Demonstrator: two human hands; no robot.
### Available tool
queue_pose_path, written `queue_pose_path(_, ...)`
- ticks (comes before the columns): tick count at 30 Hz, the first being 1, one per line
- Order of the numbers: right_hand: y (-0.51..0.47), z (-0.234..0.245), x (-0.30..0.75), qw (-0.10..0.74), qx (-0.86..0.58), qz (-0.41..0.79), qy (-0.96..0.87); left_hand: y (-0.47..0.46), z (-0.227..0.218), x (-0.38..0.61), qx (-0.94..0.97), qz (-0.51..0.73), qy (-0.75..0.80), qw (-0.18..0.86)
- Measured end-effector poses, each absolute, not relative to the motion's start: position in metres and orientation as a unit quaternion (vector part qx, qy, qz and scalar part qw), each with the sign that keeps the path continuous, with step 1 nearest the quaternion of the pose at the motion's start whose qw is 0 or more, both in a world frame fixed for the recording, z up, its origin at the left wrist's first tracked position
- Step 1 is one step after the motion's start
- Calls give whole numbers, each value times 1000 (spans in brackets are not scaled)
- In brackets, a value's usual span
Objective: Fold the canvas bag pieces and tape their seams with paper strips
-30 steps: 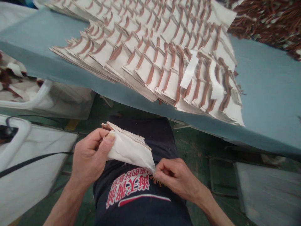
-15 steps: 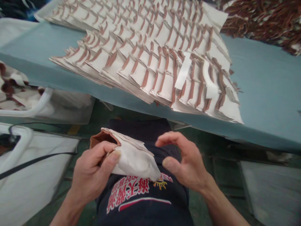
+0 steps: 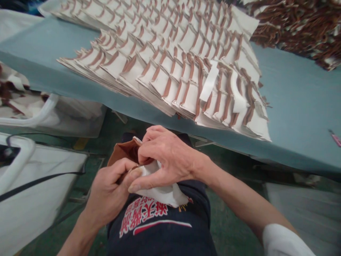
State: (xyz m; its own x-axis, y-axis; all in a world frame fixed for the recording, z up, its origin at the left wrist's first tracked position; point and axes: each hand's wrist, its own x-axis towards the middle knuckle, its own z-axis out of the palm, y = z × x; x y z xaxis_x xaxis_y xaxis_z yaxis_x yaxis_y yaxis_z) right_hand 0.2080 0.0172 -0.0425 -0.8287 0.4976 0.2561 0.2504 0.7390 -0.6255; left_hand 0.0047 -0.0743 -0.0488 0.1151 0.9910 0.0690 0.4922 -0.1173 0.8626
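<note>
In front of my lap is a pouch-like sewn piece (image 3: 167, 195), white outside and brown inside, with its brown opening turned toward the upper left. My left hand (image 3: 109, 192) pinches its rim between thumb and forefinger. Across the top of it lies my right hand (image 3: 170, 158), its fingers curled over the upper edge and its thumb on the white face near the left thumb. Most of the upper edge is hidden under the right hand. Part of the white cloth hangs below both hands, over a dark apron (image 3: 165, 238) with red lettering.
A blue-green table (image 3: 295, 106) carries rows of overlapping white pieces with brown edges (image 3: 149, 67). Two white strips (image 3: 209, 81) lie on them. Brown scraps (image 3: 301, 32) are heaped at the back right. White bins (image 3: 71, 117) stand at left; a pink tool (image 3: 335, 138) lies at right.
My right hand has moved left from beside the piece and closed over its upper edge. My left hand keeps its pinch on the rim, and the opening has shifted slightly right.
</note>
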Motion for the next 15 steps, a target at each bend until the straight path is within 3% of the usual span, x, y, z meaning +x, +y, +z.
queue_pose_path(12, 27, -46, 213, 203, -168, 417, -870, -74, -56, 5, 647, 356, 545, 396)
queue_pose_path(15, 26, -46, 215, 183, -187, 435, -861, -68, -61, 4, 646, 357, 573, 358)
